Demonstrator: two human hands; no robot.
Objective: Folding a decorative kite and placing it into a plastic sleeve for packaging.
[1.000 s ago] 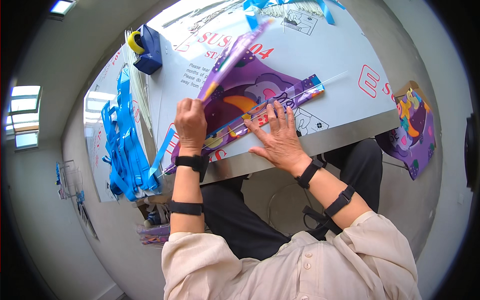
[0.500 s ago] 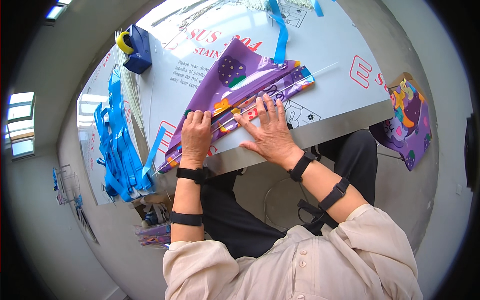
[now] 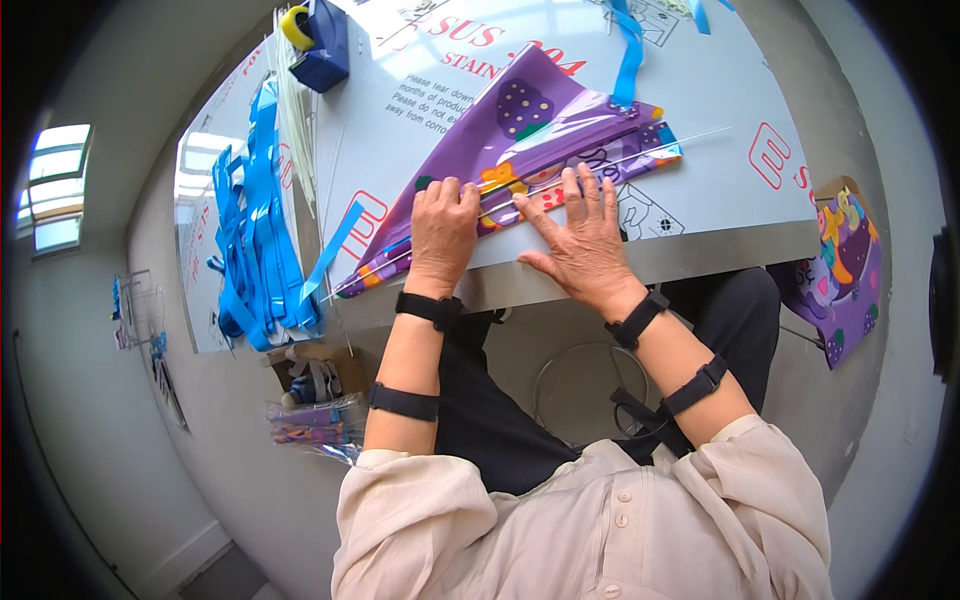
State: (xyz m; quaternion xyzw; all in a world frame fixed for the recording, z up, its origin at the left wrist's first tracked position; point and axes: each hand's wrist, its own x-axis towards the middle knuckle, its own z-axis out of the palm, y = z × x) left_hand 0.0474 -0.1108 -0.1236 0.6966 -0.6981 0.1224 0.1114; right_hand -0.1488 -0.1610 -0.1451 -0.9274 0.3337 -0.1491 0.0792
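Note:
A purple printed sheet (image 3: 480,155) of thin, shiny material lies in a triangular shape on the table, its near edge folded into a narrow strip. Along that strip runs a thin white rod (image 3: 690,138), which sticks out past the sheet's right end. My left hand (image 3: 443,225) presses on the strip with its fingers curled and close together, gripping the folded edge over the rod. Farther right, my right hand (image 3: 588,250) lies with fingers spread on the strip and rod. The rod is partly hidden under my fingers.
Blue ribbons (image 3: 262,220) lie heaped at the table's left, beside a bundle of thin white rods (image 3: 296,130). A blue tape dispenser (image 3: 322,50) stands behind them. Another blue ribbon (image 3: 627,65) lies beyond the sheet. A second purple printed sheet (image 3: 845,260) hangs off the right side.
The whole view has shifted, so table, sheet and hands appear higher and farther right. Both hands keep nearly the same places on the folded strip.

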